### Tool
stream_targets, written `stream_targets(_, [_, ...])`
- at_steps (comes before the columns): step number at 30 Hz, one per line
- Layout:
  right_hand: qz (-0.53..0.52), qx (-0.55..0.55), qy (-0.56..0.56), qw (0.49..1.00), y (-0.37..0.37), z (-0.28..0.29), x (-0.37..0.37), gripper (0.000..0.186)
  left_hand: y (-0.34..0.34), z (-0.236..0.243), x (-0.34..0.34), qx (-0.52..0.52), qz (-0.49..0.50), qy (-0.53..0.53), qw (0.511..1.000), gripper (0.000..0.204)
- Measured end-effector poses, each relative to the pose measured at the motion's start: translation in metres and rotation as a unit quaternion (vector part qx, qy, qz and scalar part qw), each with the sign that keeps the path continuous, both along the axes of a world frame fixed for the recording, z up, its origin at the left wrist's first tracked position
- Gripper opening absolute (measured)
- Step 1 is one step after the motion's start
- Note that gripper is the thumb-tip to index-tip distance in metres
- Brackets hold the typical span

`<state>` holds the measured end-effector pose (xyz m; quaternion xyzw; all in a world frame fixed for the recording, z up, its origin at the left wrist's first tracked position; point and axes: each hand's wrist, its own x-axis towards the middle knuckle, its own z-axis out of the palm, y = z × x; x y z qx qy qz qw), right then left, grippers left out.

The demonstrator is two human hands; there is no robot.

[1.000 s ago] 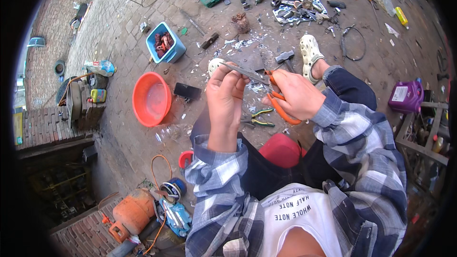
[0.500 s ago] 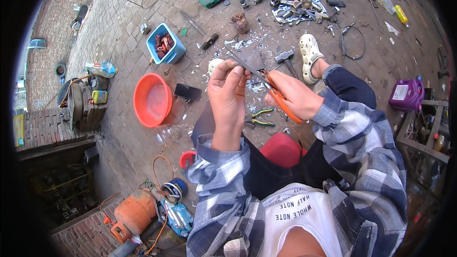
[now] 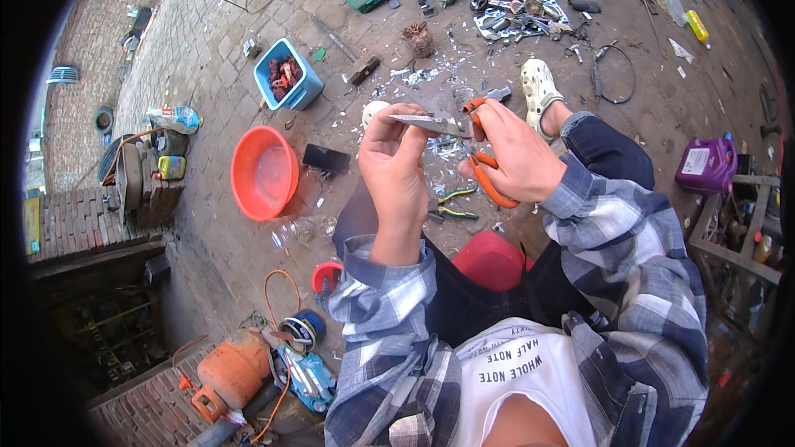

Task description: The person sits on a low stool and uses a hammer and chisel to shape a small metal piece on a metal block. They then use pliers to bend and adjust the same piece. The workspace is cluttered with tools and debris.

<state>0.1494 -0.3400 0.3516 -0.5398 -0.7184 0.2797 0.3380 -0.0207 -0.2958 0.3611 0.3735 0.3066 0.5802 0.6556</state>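
Apparently, the left hand (image 3: pixel 392 157) is pinched closed (on what, I cannot tell); orange-handled scissors (image 3: pixel 447 126) meet its fingertips, well inside the paved ground's (image 3: pixel 339 120) left edge; the right hand (image 3: pixel 523 159) grips their spread handles; slipping or squeezing carelessly could nick the left thumb.

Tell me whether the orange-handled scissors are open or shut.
Open, it appears: the orange-handled scissors have their handles spread apart in the right hand. How far the blades part, I cannot tell.
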Motion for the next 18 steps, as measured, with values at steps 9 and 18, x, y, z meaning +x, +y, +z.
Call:
stream_targets(9, [-0.038, 0.016, -0.069, 0.997, -0.001, -0.006, -0.002, 0.046, 0.004, 0.001, -0.004, -0.065, -0.030, -0.034, 0.997, 0.016])
stream_targets(18, [0.016, -0.063, 0.072, 0.995, 0.001, 0.004, 0.004, 0.043, 0.004, 0.002, -0.003, -0.086, -0.100, -0.124, 0.983, 0.015])
